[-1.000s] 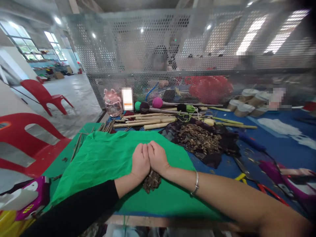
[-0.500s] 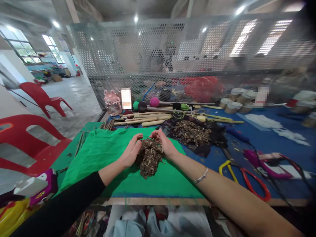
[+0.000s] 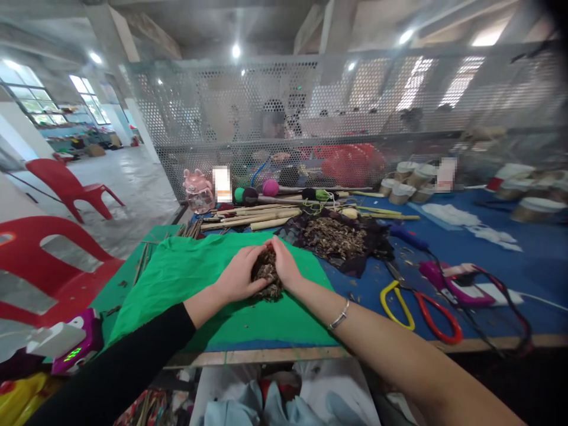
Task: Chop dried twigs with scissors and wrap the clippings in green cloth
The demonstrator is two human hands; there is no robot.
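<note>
A clump of dry brown plant shreds point(image 3: 267, 283) sits on the green cloth point(image 3: 181, 269) in front of me. From its left side my left hand point(image 3: 239, 276) cups it, thumb laid across the front. My right hand point(image 3: 286, 267) presses against the right side with fingers together, and the fingertips of both hands meet at the far end. Much of the clump is hidden under the palms. Just beyond, to the right, a larger heap of similar shreds point(image 3: 335, 235) lies on a dark, thin cloth point(image 3: 355, 267).
Scissors with yellow and red handles point(image 3: 439, 318) lie at the right, near a purple device with cables point(image 3: 457, 287). Sticks point(image 3: 252, 216), yarn balls point(image 3: 270, 188) and a pink bottle point(image 3: 199, 195) line the back, before a perforated metal screen point(image 3: 195, 106). Lidded tubs point(image 3: 402, 192) stand back right.
My hands have closed in around the clump, which is now more compact and rounder. Its loose front part has been drawn back between the palms. The view has shifted slightly.
</note>
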